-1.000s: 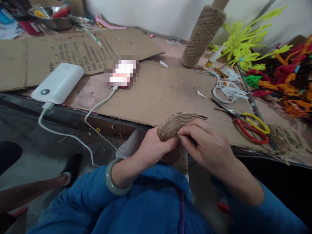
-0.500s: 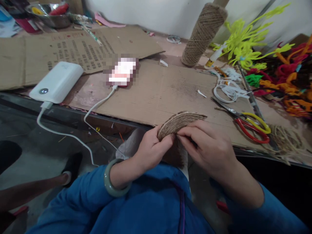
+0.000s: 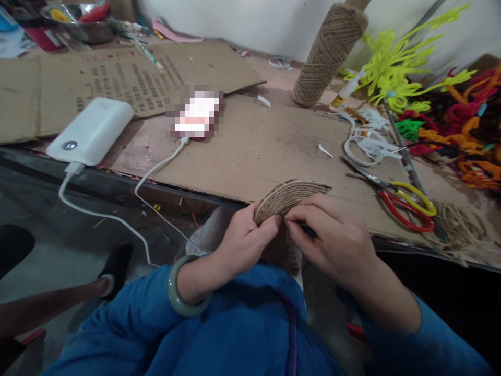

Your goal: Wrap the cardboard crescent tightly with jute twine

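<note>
A curved brown piece made of rows of twine [image 3: 291, 197] is held over the table's front edge. My left hand [image 3: 250, 235] grips its left end, thumb on the near side. The fingers of my right hand [image 3: 332, 230] are pinched together at its lower edge, close to my left thumb; what lies between the fingertips is too small to tell. Brown twine hangs below the hands, above my lap. Scissors with red and yellow handles [image 3: 407, 209] lie to the right. A tall spool of brown twine [image 3: 331, 55] stands behind.
Flat cardboard [image 3: 235, 151] covers the table. A white power bank [image 3: 92, 133] and a cabled phone [image 3: 198, 115] are on the left. White tape [image 3: 364, 149], loose twine [image 3: 462, 224], yellow-green craft flowers [image 3: 395, 68] and a metal bowl [image 3: 82, 28] lie around. A person's leg [image 3: 58, 303] shows lower left.
My right fingertips have shifted slightly down at the piece's lower edge. The piece and my left hand are nearly unchanged.
</note>
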A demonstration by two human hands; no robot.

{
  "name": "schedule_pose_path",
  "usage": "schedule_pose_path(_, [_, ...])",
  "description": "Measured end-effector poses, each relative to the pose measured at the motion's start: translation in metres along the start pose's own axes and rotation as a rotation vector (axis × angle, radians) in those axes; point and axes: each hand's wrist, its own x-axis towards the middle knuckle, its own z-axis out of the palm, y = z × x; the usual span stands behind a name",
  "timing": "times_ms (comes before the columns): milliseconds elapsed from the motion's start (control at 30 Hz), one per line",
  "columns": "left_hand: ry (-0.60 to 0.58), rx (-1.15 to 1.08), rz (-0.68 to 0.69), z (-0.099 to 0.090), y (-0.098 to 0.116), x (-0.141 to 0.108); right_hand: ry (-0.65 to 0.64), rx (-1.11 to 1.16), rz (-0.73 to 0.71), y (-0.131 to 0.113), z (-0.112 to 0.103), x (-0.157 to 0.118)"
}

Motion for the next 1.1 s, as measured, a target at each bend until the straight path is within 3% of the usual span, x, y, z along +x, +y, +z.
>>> schedule_pose_path(433, [0.029,-0.03,0.019,0.002,0.001,0.001,0.109,-0.004,0.036,-0.001,0.006,-0.002])
schedule_pose_path(667, [0.023,-0.093,0.003,0.001,-0.003,0.0,0.072,0.076,0.008,0.001,0.004,0.001])
schedule_pose_path(900, [0.086,-0.117,-0.002,-0.002,-0.008,0.001,0.093,0.165,0.027,0.004,-0.008,-0.004])
schedule_pose_path(1100, [0.064,-0.213,0.055,-0.003,-0.013,0.003,0.172,0.2,0.147,0.028,-0.03,-0.022])
